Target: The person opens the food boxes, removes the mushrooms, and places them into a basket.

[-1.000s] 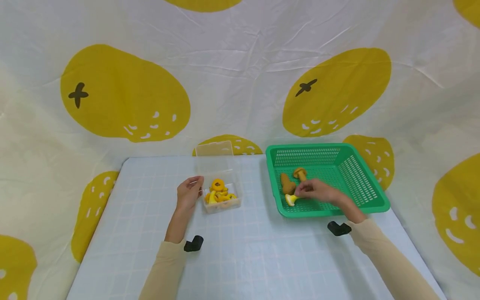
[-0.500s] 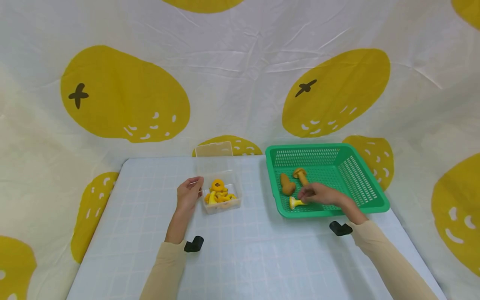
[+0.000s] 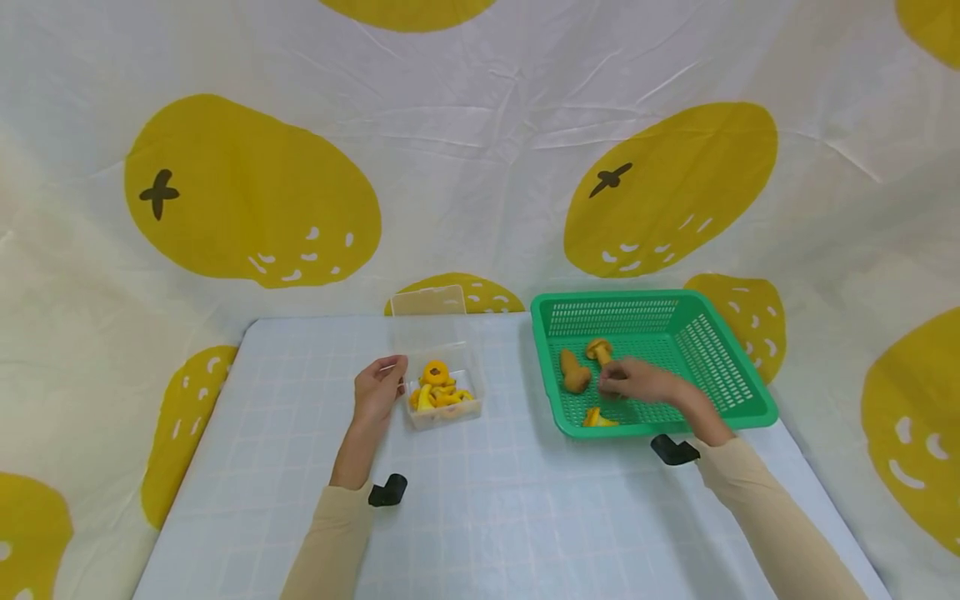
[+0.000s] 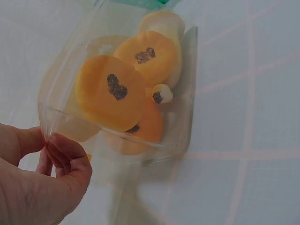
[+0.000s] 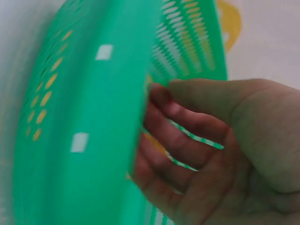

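Yellow mushroom point(image 3: 599, 418) apart from right hand point(image 3: 645, 383), nearer front of green basket point(image 3: 611, 297), hand moved to capped brown mushroom point(image 3: 599, 349)

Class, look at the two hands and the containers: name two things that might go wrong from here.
1. The left hand pinches just one edge of the clear box; a tug might tip it and spill the yellow mushrooms, since its lid stands open.

2. The right hand is at the stem of one brown mushroom, with another brown piece close by; its fingers could knock that one aside.
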A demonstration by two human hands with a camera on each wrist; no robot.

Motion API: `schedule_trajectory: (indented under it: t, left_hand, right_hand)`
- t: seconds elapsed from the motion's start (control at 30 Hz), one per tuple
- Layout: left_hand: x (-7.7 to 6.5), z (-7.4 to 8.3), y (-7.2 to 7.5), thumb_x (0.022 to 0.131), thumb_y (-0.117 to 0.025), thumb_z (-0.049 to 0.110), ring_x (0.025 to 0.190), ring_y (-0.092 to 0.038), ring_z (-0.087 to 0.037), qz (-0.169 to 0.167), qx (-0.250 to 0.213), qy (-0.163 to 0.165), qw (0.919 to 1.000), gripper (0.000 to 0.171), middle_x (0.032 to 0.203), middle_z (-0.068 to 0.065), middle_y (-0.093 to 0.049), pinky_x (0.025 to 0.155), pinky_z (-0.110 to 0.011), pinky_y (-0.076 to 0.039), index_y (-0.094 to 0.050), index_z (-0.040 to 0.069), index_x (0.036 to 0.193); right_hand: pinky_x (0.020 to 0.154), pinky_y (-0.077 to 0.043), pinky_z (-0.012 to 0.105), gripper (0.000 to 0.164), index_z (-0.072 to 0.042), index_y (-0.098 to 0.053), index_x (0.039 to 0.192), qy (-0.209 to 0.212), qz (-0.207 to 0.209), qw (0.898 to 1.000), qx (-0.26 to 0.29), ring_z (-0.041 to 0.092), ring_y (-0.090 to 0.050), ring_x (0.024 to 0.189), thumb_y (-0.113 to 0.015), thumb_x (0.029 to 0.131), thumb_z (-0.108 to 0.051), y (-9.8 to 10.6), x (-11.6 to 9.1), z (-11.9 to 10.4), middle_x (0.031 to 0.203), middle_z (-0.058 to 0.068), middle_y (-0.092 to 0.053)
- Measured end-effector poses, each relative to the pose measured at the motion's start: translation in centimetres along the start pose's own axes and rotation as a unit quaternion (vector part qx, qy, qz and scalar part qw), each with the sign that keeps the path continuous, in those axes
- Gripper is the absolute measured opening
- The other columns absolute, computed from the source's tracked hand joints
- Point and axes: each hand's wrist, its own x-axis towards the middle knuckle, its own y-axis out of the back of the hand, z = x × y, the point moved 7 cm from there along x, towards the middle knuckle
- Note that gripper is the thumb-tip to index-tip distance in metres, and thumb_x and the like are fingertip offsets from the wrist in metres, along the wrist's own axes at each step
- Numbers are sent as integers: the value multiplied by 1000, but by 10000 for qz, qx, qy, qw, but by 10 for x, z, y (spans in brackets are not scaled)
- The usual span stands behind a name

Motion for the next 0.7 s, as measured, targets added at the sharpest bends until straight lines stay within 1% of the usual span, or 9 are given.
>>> schedule_trajectory:
  t: [0.1, 0.17, 0.23, 0.33, 0.4, 0.47, 0.6, 0.7]
  left_hand:
    - [0, -1, 0, 102, -67, 27, 81, -54, -17, -26, -33, 13, 10000, 35, 124, -22, -60, 67, -17, -51, -63, 5, 128]
    - [-1, 0, 0, 102, -67, 28, 81, -54, -17, -54, -62, -7, 10000, 36, 124, -22, -60, 66, -17, -51, -62, 4, 128]
    - [-1, -1, 0, 102, -68, 28, 81, -54, -17, -68, -65, -8, 10000, 36, 123, -22, -60, 67, -17, -51, -62, 4, 128]
    - [0, -2, -1, 102, -68, 28, 82, -54, -17, -74, -48, 5, 10000, 37, 123, -21, -60, 67, -17, -51, -62, 4, 129]
    - [1, -2, -1, 102, -67, 28, 82, -54, -18, -68, -23, 19, 10000, 36, 123, -21, -60, 67, -17, -51, -62, 5, 129]
    - [1, -2, -1, 102, -67, 28, 83, -54, -18, -73, -23, 15, 10000, 37, 124, -21, -60, 67, -17, -51, -62, 5, 129]
    - [1, -1, -1, 102, -67, 29, 84, -54, -18, -75, -26, 15, 10000, 38, 124, -21, -60, 68, -17, -51, -62, 4, 130]
    - [2, -1, -1, 102, -67, 30, 86, -54, -19, -49, -7, 49, 10000, 38, 124, -20, -60, 69, -17, -51, -62, 5, 130]
  right_hand:
    - [70, -50, 34, 22, 6, -64, 98, 165, 339, 9993, -26, 23, -55, 77, -53, 108, -10, 3, 6, -16, 86, 14, -62]
    - [67, -45, 31, 24, 5, -64, 94, 285, 491, 9983, -92, 20, -51, 72, -53, 108, -12, 3, 12, -27, 80, 12, -58]
    - [67, -43, 31, 26, 3, -64, 93, 372, 597, 9975, -113, 20, -50, 71, -54, 108, -15, 2, 18, -38, 78, 12, -56]
    - [72, -45, 32, 24, 1, -68, 98, 447, 751, 9961, -79, 25, -55, 77, -56, 108, -18, 0, 25, -52, 84, 9, -63]
    - [77, -48, 35, 22, -1, -69, 105, 530, 874, 9948, -7, 30, -59, 85, -56, 107, -18, -1, 29, -60, 93, 9, -68]
    - [79, -50, 36, 19, -3, -70, 108, 594, 1033, 9929, -49, 29, -62, 89, -58, 106, -18, -1, 34, -67, 99, 7, -71]
    - [81, -53, 35, 15, -4, -70, 105, 862, 1235, 9885, -114, 23, -64, 89, -60, 105, -15, -6, 47, -83, 97, 6, -71]
    - [81, -54, 35, 13, -3, -69, 104, 1068, 1274, 9861, -53, 24, -64, 89, -61, 104, -12, -13, 56, -96, 96, 6, -70]
